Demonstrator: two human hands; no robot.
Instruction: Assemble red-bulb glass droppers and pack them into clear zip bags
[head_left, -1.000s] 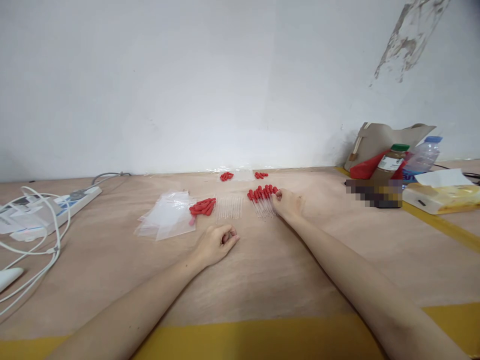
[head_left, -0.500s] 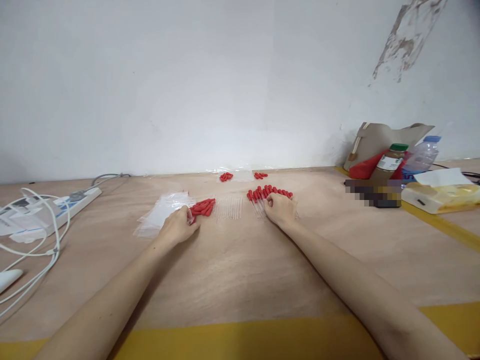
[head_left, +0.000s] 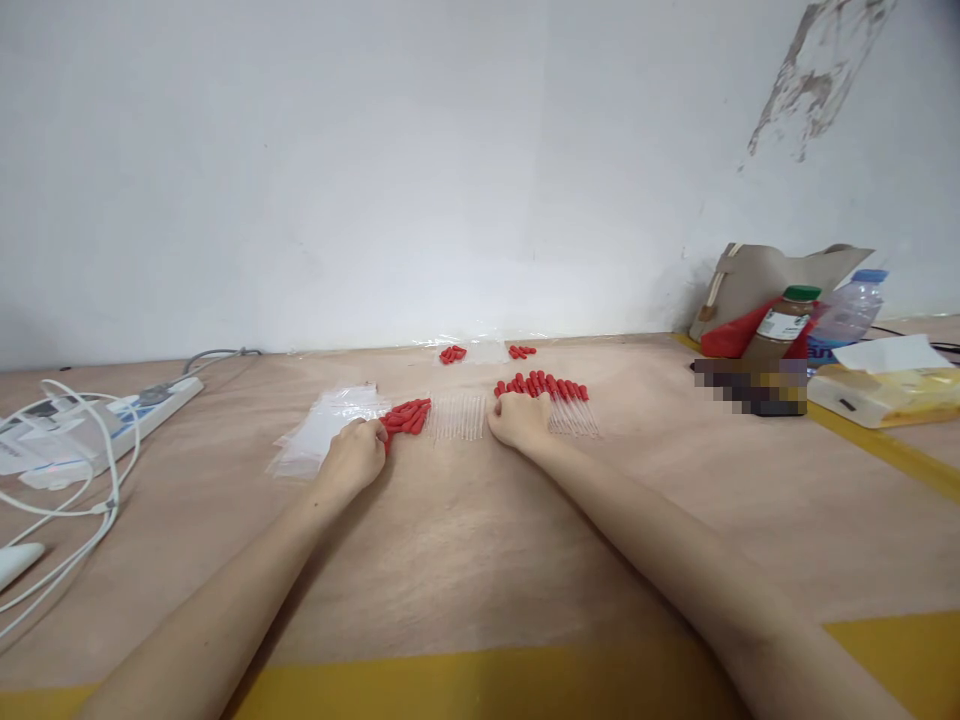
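Observation:
My left hand (head_left: 355,452) lies at a pile of small red bulb-shaped caps (head_left: 408,415), its fingers curled around the pile's near left end; a bit of red shows at the fingertips. In the middle lies a row of thin clear sticks (head_left: 459,416) side by side. To their right is a fanned row of similar clear sticks with red caps (head_left: 564,388) on their far ends. My right hand (head_left: 520,418) is closed over the left end of this capped row. Its fingertips are hidden, so what they pinch cannot be made out.
Clear plastic bags (head_left: 319,430) lie left of the pile. Two small groups of red pieces (head_left: 452,355) sit near the wall. A power strip (head_left: 169,400) and white cables (head_left: 112,480) are at left; bottles (head_left: 784,325), a grey bag (head_left: 750,280) and a tissue pack (head_left: 885,395) at right.
My right hand has moved left along the capped row, uncovering its right part. My left hand has shifted slightly, its fingers drawn closer together at the red pile.

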